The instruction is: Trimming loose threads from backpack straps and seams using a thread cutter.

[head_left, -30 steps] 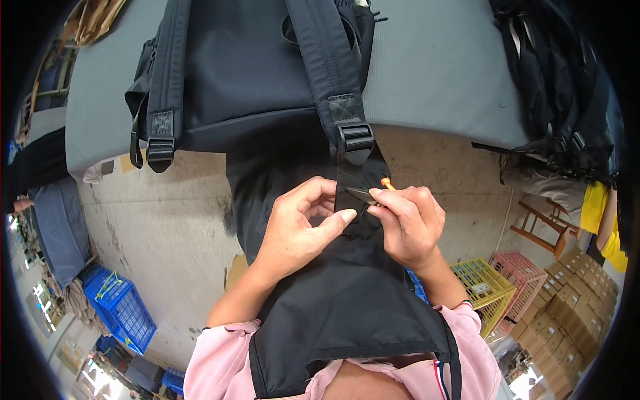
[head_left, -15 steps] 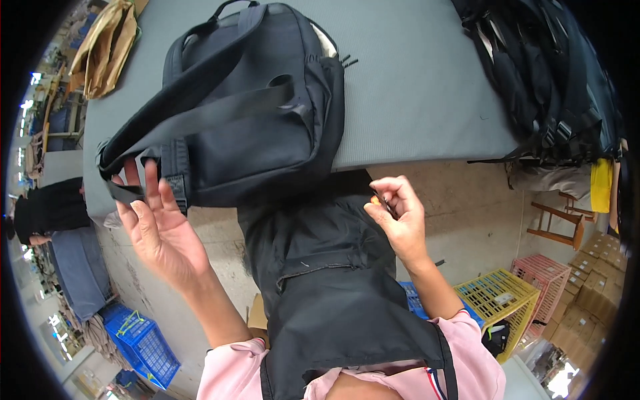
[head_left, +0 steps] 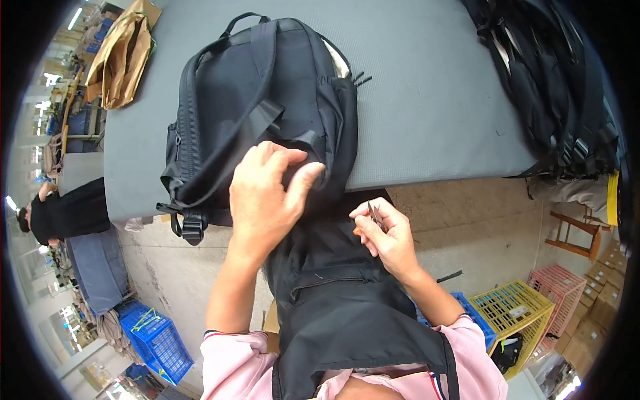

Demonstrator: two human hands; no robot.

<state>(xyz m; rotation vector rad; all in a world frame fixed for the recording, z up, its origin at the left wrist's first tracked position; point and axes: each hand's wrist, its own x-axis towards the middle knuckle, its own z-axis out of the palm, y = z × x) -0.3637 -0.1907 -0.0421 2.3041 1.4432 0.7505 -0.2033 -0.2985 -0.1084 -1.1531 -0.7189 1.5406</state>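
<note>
A black backpack [head_left: 227, 87] lies on the grey table, its straps across its upper face and its lower end at the table's near edge. My left hand [head_left: 270, 190] is over the bag's lower right part, thumb and fingers apart, with nothing visible between them. Just beyond its fingertips is a loose strap end [head_left: 265, 117], slightly blurred. A black buckle [head_left: 193, 228] hangs past the table edge at the bag's lower left corner. Closed in front of my black apron, my right hand [head_left: 389, 233] grips small thread snips [head_left: 375, 213], their dark blades pointing up and a bit of orange showing.
More black bags [head_left: 553, 87] are piled at the table's right end. A brown paper bag [head_left: 123, 60] stands at the far left of the grey table [head_left: 427, 100]. Below are a blue crate [head_left: 160, 347], a yellow crate [head_left: 513, 303] and a wooden stool [head_left: 573, 233]. Another person [head_left: 67, 213] stands at left.
My left hand has left the strap and buckle at the bag's lower left and moved right over the bag. The strap end has dropped onto it. The snips now show more clearly in my right hand.
</note>
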